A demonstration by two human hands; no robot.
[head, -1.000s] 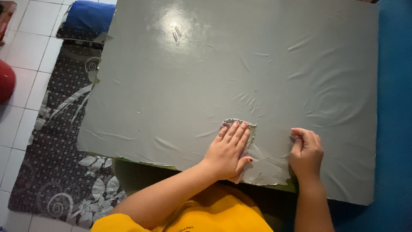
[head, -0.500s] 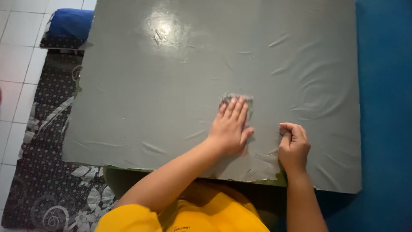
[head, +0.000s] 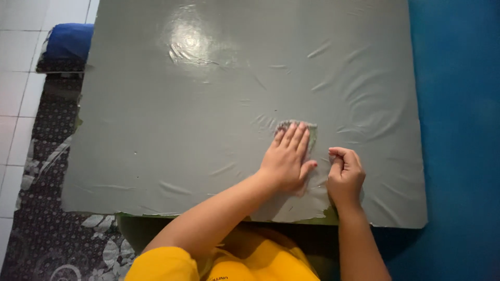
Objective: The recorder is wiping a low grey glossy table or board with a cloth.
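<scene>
**Cloth pressed flat on a film-covered table, right hand pinching the film**

Compared with the frame half a second earlier, the left hand (head: 287,158) and the grey cloth (head: 298,128) beneath it lie slightly further right and nearer the right hand (head: 345,174), and the view has drifted so that less of the floor shows at the left. From left to right: white floor tiles (head: 15,78) and a dark patterned mat (head: 41,208) border the table; a blue cushion (head: 67,41) lies at the far left corner; the grey plastic film (head: 208,130) covers the table top, glossy and wrinkled, with a torn near edge; the left hand rests open, palm down, fingers together, flat on the cloth near the middle of the near side; the right hand, just beside it, is curled with fingertips closed on a fold of the film; a blue floor covering (head: 463,130) lies at the right. Judged from its look, the cloth is light, soft and limp, likely to bunch if pushed by one edge; flat palm pressure over its middle suits it best; the film appears thin, slippery and easily torn, so a grip on it should stay gentle.
</scene>
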